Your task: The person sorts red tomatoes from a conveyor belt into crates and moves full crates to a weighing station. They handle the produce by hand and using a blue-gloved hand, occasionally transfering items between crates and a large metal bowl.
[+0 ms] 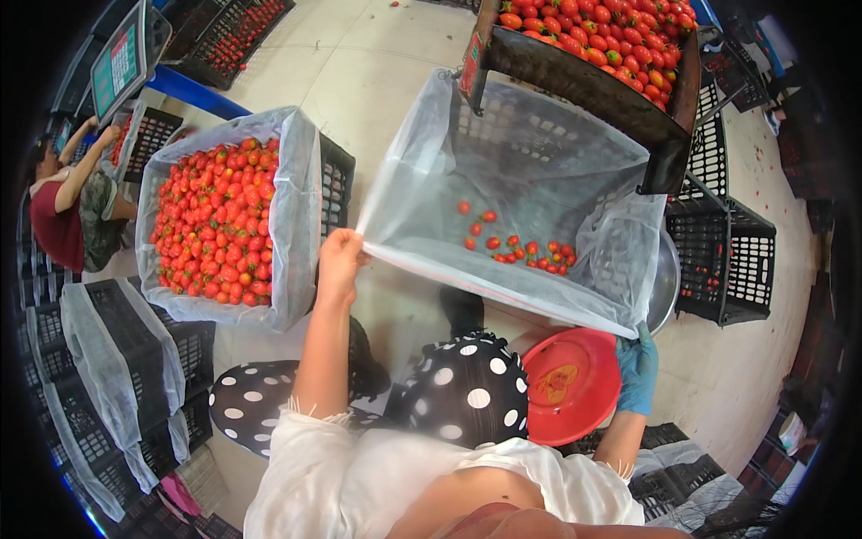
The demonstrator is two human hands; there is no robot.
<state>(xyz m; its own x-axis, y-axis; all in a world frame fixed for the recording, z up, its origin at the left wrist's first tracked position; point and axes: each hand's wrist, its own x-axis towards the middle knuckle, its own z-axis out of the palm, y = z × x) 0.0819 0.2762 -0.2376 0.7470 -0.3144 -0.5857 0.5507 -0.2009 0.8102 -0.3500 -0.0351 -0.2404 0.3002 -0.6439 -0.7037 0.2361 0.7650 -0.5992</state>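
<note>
Liner (503, 171) of white mesh, spread inside a black crate (718, 260) at centre, stretched taut along its near edge between two hands. Left hand (341, 256), bare, pinched shut on the liner's near-left corner, pulled up and out toward the full crate (334, 184) beside it. Right hand (637, 368), in a blue glove, closed on the liner's near-right corner, just above a red plate (570, 382) resting by the knee. A handful of tomatoes (521, 250) scattered low in the liner, near the front wall. Above, a dark metal tray (584, 85) heaped with red tomatoes, tilted over the liner's far edge. To the left, the full crate lined the same way and piled with tomatoes. Metal bowl (666, 283) wedged between the liner and the crate at right. Far left, another person (72, 207) seated by a scale (121, 58). Empty lined crates (117, 359) stacked at lower left on the floor (359, 72).
</note>
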